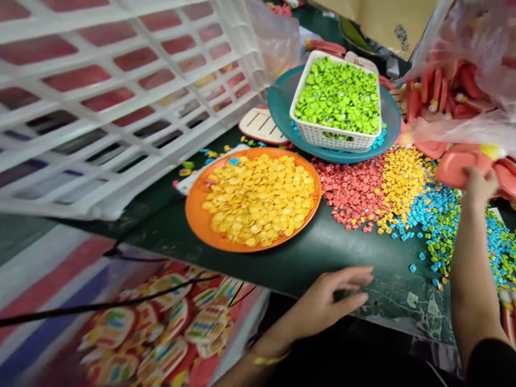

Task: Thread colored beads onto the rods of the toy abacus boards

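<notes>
My right hand point(480, 187) reaches to the far right, its fingers closed on a red plastic shell point(455, 165) with a rounded, recessed face. The shell lies against a heap of similar red parts point(463, 88) under clear plastic film. Near the table's front edge, my left hand point(330, 298) hovers with thumb and fingers apart, holding nothing. Between the hands lie loose piles of small red pieces point(355, 191), yellow pieces point(403, 180) and blue pieces point(431, 207), with green pieces point(441, 236) mixed in near my right forearm.
An orange plate point(195, 220) of yellow pieces sits on the dark green table point(322, 252). Behind it, a white basket point(338, 138) of green pieces stands in a teal bowl point(280, 107). A white crate point(100, 177) leans at left. Below, a bag holds assembled pieces point(161, 322).
</notes>
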A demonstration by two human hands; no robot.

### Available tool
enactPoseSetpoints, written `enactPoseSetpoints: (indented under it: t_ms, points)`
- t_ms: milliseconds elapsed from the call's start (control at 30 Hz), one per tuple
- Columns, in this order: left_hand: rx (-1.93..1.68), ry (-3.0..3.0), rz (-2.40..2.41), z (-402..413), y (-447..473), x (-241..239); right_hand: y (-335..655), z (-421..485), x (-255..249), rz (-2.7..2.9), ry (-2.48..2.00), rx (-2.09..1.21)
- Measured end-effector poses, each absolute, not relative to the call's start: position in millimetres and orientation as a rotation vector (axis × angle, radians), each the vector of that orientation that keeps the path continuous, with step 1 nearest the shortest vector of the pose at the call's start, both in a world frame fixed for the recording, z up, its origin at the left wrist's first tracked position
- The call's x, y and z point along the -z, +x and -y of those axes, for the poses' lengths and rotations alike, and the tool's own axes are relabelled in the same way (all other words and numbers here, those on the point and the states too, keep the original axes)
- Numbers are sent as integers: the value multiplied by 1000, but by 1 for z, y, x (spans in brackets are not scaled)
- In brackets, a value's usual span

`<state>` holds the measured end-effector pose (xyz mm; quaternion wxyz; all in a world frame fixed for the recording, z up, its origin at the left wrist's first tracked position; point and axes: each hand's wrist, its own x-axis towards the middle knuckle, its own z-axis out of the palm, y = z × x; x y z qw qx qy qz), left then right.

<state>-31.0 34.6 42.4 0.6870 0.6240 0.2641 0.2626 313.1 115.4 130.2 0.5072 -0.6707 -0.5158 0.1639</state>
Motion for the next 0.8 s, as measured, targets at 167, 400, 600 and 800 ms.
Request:
enactPoseSetpoints:
  t_ms: [167, 400, 600, 800]
  points:
    - [-883, 1035, -478, -21, 20, -44, 220, 13, -96, 1570, -1711, 24]
    - [-904, 1121, -1064, -8, -3, 0, 193, -20, -60, 1744, -1629, -280]
    - [-1104, 1827, -1280, 3, -7, -3, 189, -79, -23, 2113, -1720, -286]
    - [-861, 2292, -917, 7, -20, -5, 206, -38, -42, 1805, -1676, -361]
